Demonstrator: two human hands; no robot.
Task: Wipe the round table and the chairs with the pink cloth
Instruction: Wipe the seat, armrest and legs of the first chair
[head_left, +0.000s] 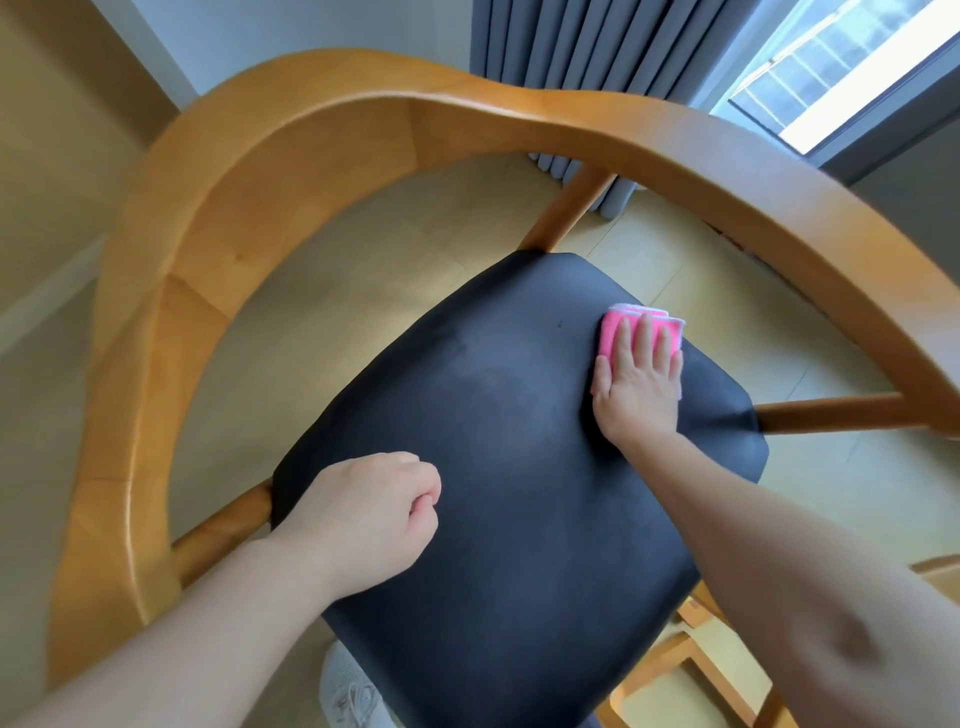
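One chair (171, 332) fills the view, with a curved wooden backrest and a black padded seat (509, 467). One pink cloth (613, 330), folded, lies on the far right part of that seat. Two hands are in play. The right hand (641, 379) lies flat on the cloth, fingers straight and together, palm down, pressing it onto the seat, with the forearm reaching in from the lower right. The left hand (374, 519) hovers over the seat's near left edge, fingers curled into a loose fist, holding nothing. One grey shoe (348, 696) peeks out below the seat. Grey curtains (571, 62) hang beside a window (852, 67) behind.
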